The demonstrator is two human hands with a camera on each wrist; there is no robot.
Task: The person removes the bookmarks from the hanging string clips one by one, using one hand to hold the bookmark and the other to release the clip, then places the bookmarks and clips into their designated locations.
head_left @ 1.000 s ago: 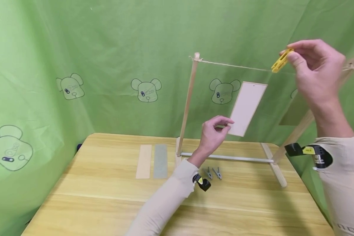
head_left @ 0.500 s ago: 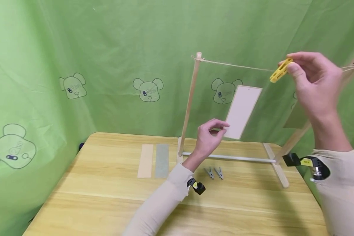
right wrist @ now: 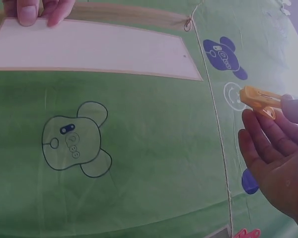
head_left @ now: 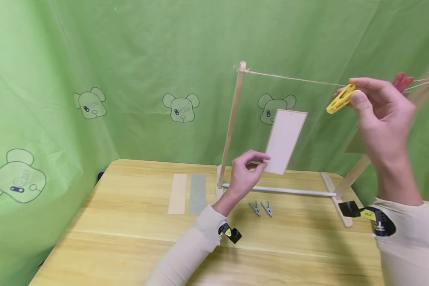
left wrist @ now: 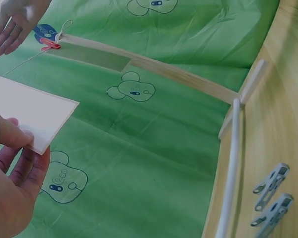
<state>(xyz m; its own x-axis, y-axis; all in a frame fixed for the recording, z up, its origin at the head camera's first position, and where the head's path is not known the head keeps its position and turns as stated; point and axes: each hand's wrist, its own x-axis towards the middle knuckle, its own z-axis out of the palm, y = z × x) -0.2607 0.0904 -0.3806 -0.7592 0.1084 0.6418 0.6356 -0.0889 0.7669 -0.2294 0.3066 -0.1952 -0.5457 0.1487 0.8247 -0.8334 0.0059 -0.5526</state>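
In the head view my left hand [head_left: 248,171] pinches the lower left edge of a pale pink card [head_left: 286,141], which has a thin tan border and a small hole near its top. The card tilts in the air below the string [head_left: 293,79]. My right hand [head_left: 386,107] holds a yellow clothespin [head_left: 340,99] between thumb and fingers, its free end pointing down and left. That clothespin is off the string in the right wrist view. Behind the right hand, a red clothespin [head_left: 402,82] sits on the string; a greenish card [left wrist: 94,58] hangs under it.
The string runs between two wooden posts [head_left: 232,123] joined low down by a white rod [head_left: 289,190]. On the table [head_left: 103,214] lie a peach card [head_left: 178,194], a grey-green card [head_left: 198,194] and two grey clothespins [head_left: 261,209]. A green curtain [head_left: 146,47] stands behind.
Both hands have come down in the head view. The pink card moved down and left with the left hand; the yellow clothespin dropped with the right hand, and the red clothespin became visible.
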